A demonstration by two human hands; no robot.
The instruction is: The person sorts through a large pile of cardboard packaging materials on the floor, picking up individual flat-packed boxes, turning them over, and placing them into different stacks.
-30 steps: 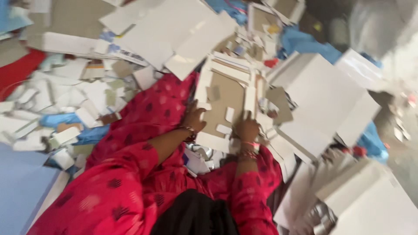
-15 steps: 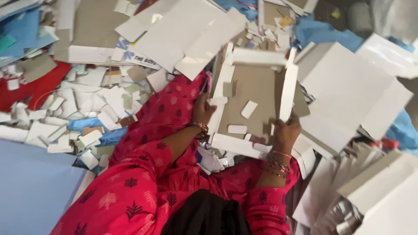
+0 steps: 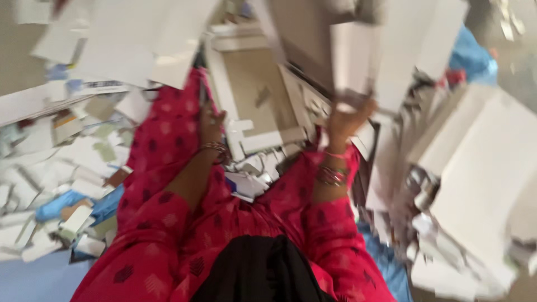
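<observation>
A flat card tray (image 3: pixel 254 103) lies at centre frame, its long axis running up the picture, across the red lap (image 3: pixel 168 168). The left hand (image 3: pixel 211 124) touches its left edge, nearer to it. The right hand (image 3: pixel 344 120) is raised at the tray's right, fingers seemingly closed on a white card (image 3: pixel 358 61), though blur hides the grip. White sheets (image 3: pixel 486 168) and scraps (image 3: pixel 72 162) litter the floor around.

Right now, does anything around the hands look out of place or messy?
Yes. Cardboard scraps lie strewn in a jumble beside the lap, and white boards are piled askew. The left hand and right hand grip a cardboard tray. The view is blurred.
</observation>
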